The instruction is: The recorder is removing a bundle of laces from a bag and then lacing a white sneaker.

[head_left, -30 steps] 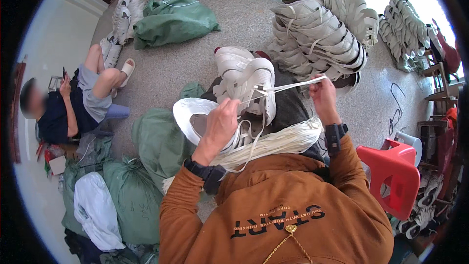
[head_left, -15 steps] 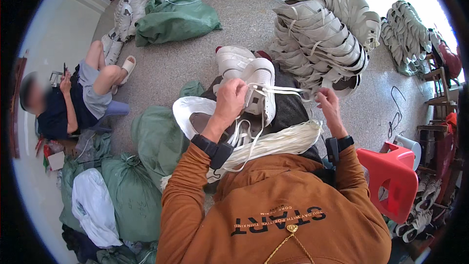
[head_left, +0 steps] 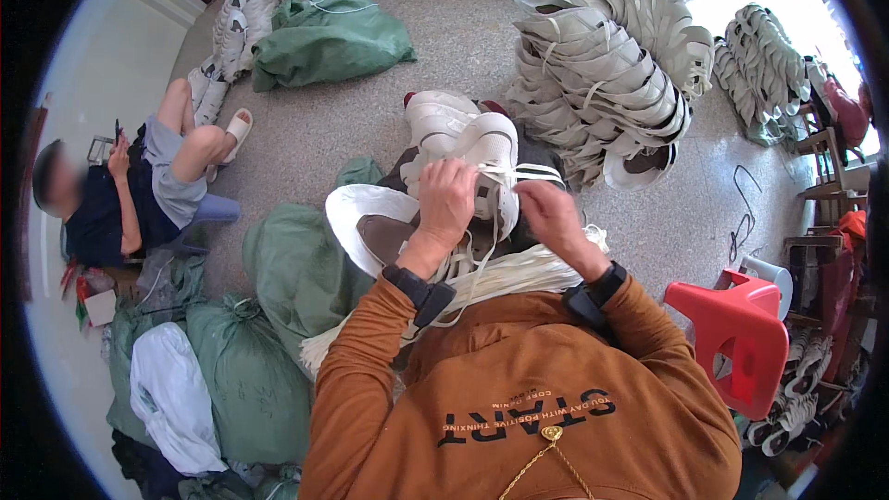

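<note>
White all over, the shoe [head_left: 494,142] is sitting straight in front of the person, so I'm using it as the middle of the clock. It's resting on dark cloth [head_left: 536,148], and another white shoe [head_left: 435,118] is lying right up against it at 10 o'clock. Left hand [head_left: 447,201] is sitting at 8, fingers bunched together against the lacing area, but the knuckles are hiding the tips, so can't tell if it's pinching anything. Right hand [head_left: 553,216] is hovering at 4 with curled fingers, tips just beside the looped white lace [head_left: 500,170]; can't tell there either whether it's gripping. Pale lace bundle [head_left: 520,273] is stretching out below them around 6, and a white upper with brown lining [head_left: 344,215] is gaping at roughly 8.

Farther out, a big heap of uppers [head_left: 593,83] is leaning at 2, a green sack [head_left: 333,42] is slumping at 10, and a red stool [head_left: 741,315] is standing at 4. Somebody in a dark top [head_left: 104,213] is sitting over at 9.
</note>
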A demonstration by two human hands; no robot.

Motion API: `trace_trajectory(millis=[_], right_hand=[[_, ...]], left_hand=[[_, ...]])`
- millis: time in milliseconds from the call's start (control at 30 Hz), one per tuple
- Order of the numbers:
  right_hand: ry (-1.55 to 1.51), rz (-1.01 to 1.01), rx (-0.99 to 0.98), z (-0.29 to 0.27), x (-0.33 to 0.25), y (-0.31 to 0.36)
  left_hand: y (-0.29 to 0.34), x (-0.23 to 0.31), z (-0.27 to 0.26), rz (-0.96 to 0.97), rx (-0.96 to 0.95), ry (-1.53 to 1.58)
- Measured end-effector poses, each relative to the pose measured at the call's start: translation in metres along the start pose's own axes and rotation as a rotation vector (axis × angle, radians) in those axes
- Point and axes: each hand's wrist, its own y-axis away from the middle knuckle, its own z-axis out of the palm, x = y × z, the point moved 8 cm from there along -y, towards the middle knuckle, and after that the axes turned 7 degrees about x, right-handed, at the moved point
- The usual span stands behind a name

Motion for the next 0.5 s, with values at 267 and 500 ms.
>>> trace_trajectory(millis=[267, 500], right_hand=[[0.437, -0.272, -0.183, 0.067, -0.032, -0.035], [0.391, -0.187, -0.112, 0.056, -0.017, -0.041]], left_hand=[[0.018, -0.017, 0.009, -0.186, -0.053, 0.106], [0.015, -0.032, 0.011, -0.492, -0.052, 0.441]])
